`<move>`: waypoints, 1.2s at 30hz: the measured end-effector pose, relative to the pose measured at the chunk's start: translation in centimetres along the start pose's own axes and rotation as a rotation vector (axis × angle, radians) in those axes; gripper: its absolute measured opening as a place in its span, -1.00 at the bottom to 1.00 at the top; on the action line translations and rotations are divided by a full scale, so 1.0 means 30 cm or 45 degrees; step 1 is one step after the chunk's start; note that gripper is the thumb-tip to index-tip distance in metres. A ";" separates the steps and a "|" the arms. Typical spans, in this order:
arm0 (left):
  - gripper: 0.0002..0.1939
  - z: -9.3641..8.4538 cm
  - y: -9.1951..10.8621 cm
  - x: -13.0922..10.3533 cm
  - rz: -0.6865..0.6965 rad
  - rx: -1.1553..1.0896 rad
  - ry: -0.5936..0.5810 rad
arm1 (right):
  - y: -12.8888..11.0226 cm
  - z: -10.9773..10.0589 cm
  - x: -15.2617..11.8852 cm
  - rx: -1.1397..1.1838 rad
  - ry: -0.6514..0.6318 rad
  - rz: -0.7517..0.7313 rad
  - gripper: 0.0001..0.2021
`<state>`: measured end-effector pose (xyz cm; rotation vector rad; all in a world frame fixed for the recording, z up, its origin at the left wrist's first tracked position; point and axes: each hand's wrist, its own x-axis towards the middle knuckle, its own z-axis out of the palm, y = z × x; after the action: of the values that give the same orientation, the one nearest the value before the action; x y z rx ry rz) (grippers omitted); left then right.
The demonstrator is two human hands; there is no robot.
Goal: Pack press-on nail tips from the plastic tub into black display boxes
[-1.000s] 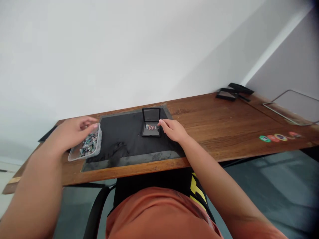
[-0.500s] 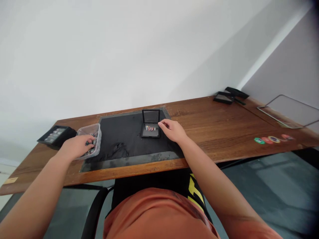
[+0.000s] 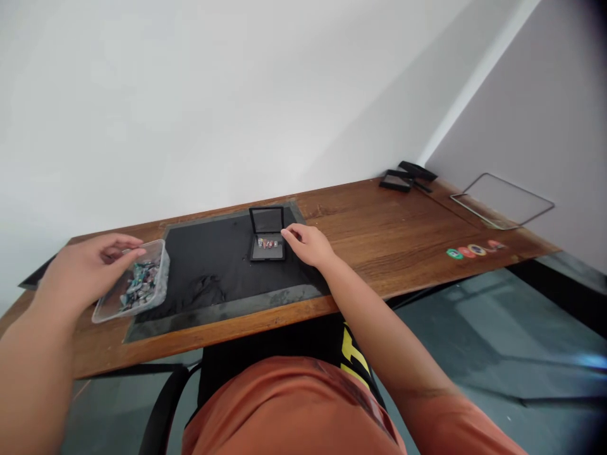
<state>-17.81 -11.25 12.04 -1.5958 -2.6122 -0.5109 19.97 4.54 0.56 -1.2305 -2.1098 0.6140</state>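
Note:
My left hand (image 3: 88,268) is raised over the left side of a clear plastic tub (image 3: 164,278), thumb and forefinger drawn together. Anything between those fingertips is too small to make out. Inside the tub lies a heap of small shiny multicoloured pieces (image 3: 142,284). A small black case (image 3: 268,254) stands on the dark mat with its lid up. Several small decorated pieces, looking like false nails (image 3: 268,243), sit in a row inside it. My right hand (image 3: 308,243) has curled fingers, with thumb and forefinger at the case's right edge by the hinge.
A black mat (image 3: 203,253) covers part of the wooden table (image 3: 351,234). At the far right corner lie black cases (image 3: 397,180). Round stickers (image 3: 474,251) and a wire frame (image 3: 502,201) are on the right. Another black box (image 3: 35,275) is partly hidden behind my left hand.
My left hand has come up out of the tub's pieces and moved left and nearer. My right hand stays at the case. The whole view has shifted.

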 end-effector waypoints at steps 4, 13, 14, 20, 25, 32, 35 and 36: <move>-0.70 0.039 0.166 -0.020 0.169 -0.423 0.097 | -0.001 -0.001 0.002 -0.001 -0.006 0.002 -0.62; -0.55 0.377 0.480 0.032 0.178 -1.704 -0.371 | -0.001 0.002 -0.003 0.031 -0.077 -0.047 -0.71; -0.54 0.408 0.491 0.035 0.106 -1.848 -0.439 | 0.000 0.003 -0.002 0.026 -0.087 -0.051 -0.72; -0.53 0.478 0.495 0.022 -0.154 -2.186 -0.663 | 0.000 0.007 -0.004 0.004 -0.122 -0.058 -0.76; -0.58 0.480 0.490 0.005 -0.162 -2.173 -0.747 | 0.011 0.004 -0.005 0.029 -0.093 -0.068 -0.76; -0.63 0.491 0.497 -0.014 -0.131 -2.127 -0.810 | 0.021 0.012 -0.006 0.050 -0.097 -0.075 -0.76; -0.58 0.490 0.496 -0.020 -0.133 -2.108 -0.854 | 0.020 0.015 -0.007 0.049 -0.109 -0.076 -0.77; -0.56 0.489 0.495 -0.021 -0.132 -2.105 -0.862 | 0.020 0.016 -0.007 0.050 -0.112 -0.080 -0.77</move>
<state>-2.55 -1.25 1.87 -1.9578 -2.4719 -3.1608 20.07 4.60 -0.23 -1.1300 -2.1891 0.6899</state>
